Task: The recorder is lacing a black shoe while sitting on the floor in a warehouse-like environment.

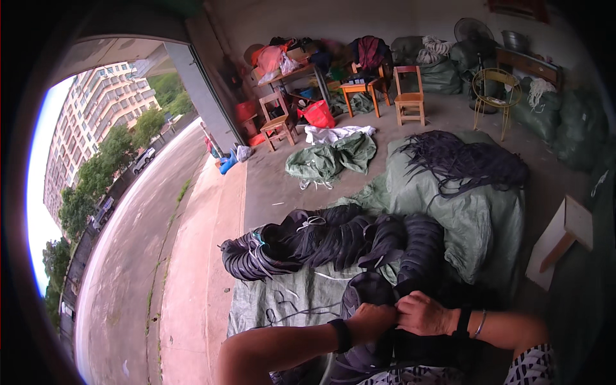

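Observation:
My left hand [373,322] and my right hand [423,314] meet low in the middle of the head view, fingers closed and almost touching. What they pinch is too small or hidden to make out. Just beyond and beneath them is a dark, curved fabric piece [363,292], part of a nested stack at my lap. Beyond lie more bundles of nested dark curved fabric pieces [327,240], some with light cord around them. They rest on a grey-green woven sheet [282,295], where loose dark cord [301,312] lies to the left.
A large green sack [478,224] with a heap of dark strips [459,160] stands ahead right. A white board piece [561,234] is at the right. Wooden chairs [409,99], a red bag [317,114] and full sacks [443,76] line the back. The doorway opens left onto a road [128,282].

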Demonstrator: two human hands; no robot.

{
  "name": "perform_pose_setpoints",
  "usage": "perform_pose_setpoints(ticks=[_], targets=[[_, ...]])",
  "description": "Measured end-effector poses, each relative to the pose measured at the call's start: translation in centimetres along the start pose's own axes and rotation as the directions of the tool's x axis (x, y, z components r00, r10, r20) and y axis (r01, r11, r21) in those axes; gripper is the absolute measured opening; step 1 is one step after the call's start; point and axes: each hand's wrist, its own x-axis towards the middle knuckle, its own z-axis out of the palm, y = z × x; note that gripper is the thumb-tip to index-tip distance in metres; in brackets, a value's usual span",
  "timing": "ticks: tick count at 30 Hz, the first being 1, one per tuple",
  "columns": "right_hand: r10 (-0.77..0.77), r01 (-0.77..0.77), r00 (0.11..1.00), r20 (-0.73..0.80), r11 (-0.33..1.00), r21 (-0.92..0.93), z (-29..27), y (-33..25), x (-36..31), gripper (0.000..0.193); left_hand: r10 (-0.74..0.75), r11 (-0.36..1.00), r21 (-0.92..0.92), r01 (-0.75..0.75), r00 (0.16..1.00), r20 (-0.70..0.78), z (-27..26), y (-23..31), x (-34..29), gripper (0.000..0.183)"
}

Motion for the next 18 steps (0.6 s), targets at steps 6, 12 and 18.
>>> perform_pose_setpoints(ticks=[6,12,18], targets=[[0.106,-0.112,0.993,0.049,0.981,0.157,-1.2,-0.8,0.5,0.023,-0.201,0.851,-0.525,0.005,0.927,-0.317,-4.8,-3.9,-4.5,0.013],[0.459,-0.542,0.815,0.354,0.389,0.745,0.7,-4.1,7.0,0.026,-0.114,0.877,-0.408,-0.253,0.716,-0.689,-2.3,-2.3,-4.6,0.009],[0.401,-0.583,0.628,0.667,-0.326,0.744,-1.4,-0.2,2.7,0.040,-0.606,0.341,-0.920,-0.192,0.704,-0.371,-1.0,-8.3,-5.2,0.010]])
